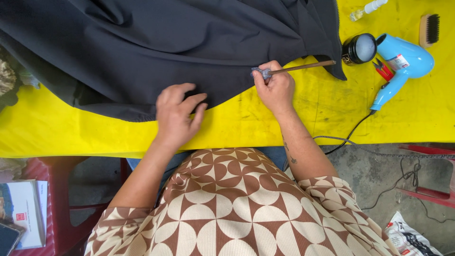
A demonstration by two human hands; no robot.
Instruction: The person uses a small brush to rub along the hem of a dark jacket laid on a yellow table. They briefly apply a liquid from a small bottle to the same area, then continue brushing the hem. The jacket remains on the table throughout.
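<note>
Dark garment [142, 42] spread over yellow desk [332, 118]; left hand [177, 114] flat, fingers apart, pressing its hem; right hand [275, 87] clamped on wooden-handled brush [303, 67] at its edge; blue hairdryer [403, 64] right of it.

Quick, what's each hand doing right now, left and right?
Left hand: open, pressed flat on the dark garment.
Right hand: closed around a thin wooden stick, its padded tip at the garment's edge.

A garment [166, 42] lies on the table [332, 118]. To the garment's right sit a round jar [359, 48], a hair dryer [403, 64], and a brush [429, 29]; a spray bottle [368, 9] lies behind the jar.
</note>
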